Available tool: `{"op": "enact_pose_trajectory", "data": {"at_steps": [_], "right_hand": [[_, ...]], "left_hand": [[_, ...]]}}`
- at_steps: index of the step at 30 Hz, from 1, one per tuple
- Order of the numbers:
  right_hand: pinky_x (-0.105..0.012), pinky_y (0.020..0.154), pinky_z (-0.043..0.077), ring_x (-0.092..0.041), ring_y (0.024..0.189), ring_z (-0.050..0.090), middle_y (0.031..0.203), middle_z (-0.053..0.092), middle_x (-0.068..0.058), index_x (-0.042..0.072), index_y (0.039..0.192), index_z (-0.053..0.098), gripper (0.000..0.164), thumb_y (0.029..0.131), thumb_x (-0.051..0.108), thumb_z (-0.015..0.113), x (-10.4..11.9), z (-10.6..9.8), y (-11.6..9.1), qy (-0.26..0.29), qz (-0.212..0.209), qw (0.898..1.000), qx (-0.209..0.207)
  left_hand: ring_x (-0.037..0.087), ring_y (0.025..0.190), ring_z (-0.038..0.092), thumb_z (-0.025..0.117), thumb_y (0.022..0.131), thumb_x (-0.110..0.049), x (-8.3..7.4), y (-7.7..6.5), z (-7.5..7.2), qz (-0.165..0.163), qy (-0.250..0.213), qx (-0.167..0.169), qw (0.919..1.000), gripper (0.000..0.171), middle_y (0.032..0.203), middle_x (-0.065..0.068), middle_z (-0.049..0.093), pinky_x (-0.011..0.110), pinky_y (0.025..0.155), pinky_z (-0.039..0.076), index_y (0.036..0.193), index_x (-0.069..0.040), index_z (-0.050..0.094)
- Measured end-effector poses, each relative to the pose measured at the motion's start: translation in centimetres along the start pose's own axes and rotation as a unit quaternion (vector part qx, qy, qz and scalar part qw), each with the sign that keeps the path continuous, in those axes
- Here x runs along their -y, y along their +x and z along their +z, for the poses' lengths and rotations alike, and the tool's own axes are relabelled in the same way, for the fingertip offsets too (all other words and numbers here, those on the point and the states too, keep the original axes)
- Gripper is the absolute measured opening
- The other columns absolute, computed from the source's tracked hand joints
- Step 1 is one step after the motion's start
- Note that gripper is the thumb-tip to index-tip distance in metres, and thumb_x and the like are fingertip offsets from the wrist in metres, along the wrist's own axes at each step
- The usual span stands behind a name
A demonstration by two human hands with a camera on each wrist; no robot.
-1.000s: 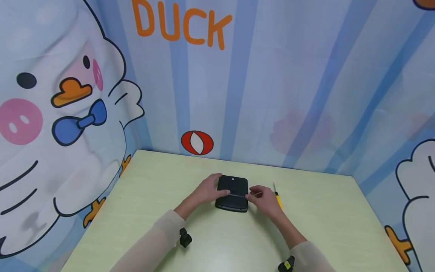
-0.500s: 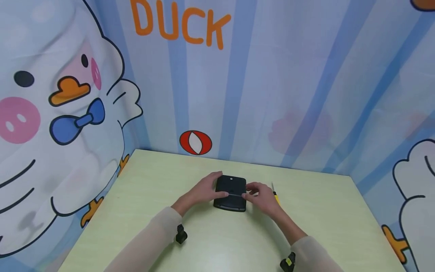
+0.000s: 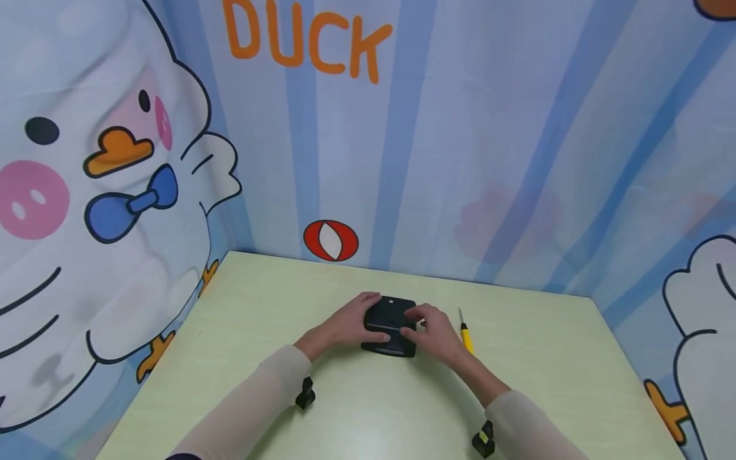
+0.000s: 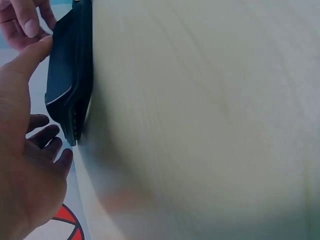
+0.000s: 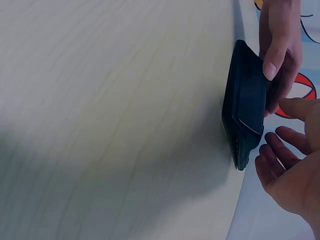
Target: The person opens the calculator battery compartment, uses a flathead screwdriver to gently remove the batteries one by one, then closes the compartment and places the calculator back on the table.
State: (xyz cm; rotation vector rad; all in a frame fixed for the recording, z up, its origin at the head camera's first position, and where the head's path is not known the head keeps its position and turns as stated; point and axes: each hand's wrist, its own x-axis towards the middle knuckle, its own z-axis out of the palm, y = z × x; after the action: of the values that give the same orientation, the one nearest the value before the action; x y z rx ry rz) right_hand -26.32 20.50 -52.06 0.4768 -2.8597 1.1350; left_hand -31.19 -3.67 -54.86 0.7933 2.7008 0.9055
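Observation:
A flat black device (image 3: 391, 313) with rounded corners lies on the table, a seam across its face and a small white dot near its far edge. My left hand (image 3: 347, 322) spans its left side, the thumb resting over the near part and the fingers at the far left corner. Over its right side is my right hand (image 3: 437, 332), thumb and forefinger apart above the face. In the left wrist view, the left thumb reaches the device (image 4: 70, 70) while the other fingers spread beside its end. The right wrist view shows right fingers (image 5: 280, 152) loosely bent beside the device (image 5: 245, 100).
A screwdriver (image 3: 466, 335) with a yellow and black handle lies right of the device, its tip pointing away. The pale table (image 3: 276, 281) ends at a blue striped backdrop (image 3: 420, 160) with duck drawings. Each sleeve has a small black camera (image 3: 306, 393) at the cuff.
My right hand has moved left from the device's right edge to over its face, uncovering more of the screwdriver. My left thumb has shifted slightly nearer to me, off the seam.

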Motion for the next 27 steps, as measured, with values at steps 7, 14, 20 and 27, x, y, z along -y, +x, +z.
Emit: {"op": "enact_pose_trajectory", "data": {"at_steps": [7,14,20,27], "right_hand": [[-0.048,0.099,0.057,-0.028,0.109,0.066,0.119,0.069,-0.012,0.000,0.123,0.074,0.032,0.095,0.015,0.081,0.6,0.7,0.2,-0.028,-0.032,0.999,0.010],[-0.050,0.107,0.052,-0.031,0.118,0.064,0.124,0.069,-0.013,0.001,0.123,0.074,0.032,0.095,0.015,0.081,0.5,1.2,0.6,-0.033,-0.041,0.999,0.012],[-0.052,0.113,0.047,-0.033,0.125,0.060,0.126,0.068,-0.012,0.003,0.123,0.074,0.031,0.095,0.016,0.082,0.0,1.5,0.9,-0.037,-0.055,0.998,0.016],[-0.052,0.110,0.048,-0.032,0.123,0.060,0.126,0.067,-0.012,0.006,0.119,0.075,0.027,0.096,0.018,0.081,-0.7,1.8,1.2,-0.044,-0.072,0.996,0.019]], "left_hand": [[0.031,0.156,0.034,0.075,0.087,-0.068,0.4,0.6,0.7,0.012,0.027,0.007,0.9996,0.104,0.172,0.010,0.031,0.051,0.122,0.038,0.166,-0.013,0.036],[0.030,0.157,0.031,0.075,0.087,-0.069,0.7,0.8,1.2,0.011,0.043,0.005,0.9990,0.103,0.173,0.009,0.029,0.049,0.122,0.037,0.166,-0.014,0.037],[0.027,0.158,0.029,0.076,0.087,-0.067,0.5,1.1,1.4,0.030,0.053,0.001,0.9981,0.101,0.172,0.007,0.029,0.046,0.122,0.038,0.165,-0.013,0.040],[0.025,0.159,0.028,0.076,0.087,-0.067,0.2,1.6,1.7,0.044,0.085,-0.001,0.9954,0.099,0.171,0.005,0.033,0.044,0.122,0.038,0.163,-0.013,0.043]]}}
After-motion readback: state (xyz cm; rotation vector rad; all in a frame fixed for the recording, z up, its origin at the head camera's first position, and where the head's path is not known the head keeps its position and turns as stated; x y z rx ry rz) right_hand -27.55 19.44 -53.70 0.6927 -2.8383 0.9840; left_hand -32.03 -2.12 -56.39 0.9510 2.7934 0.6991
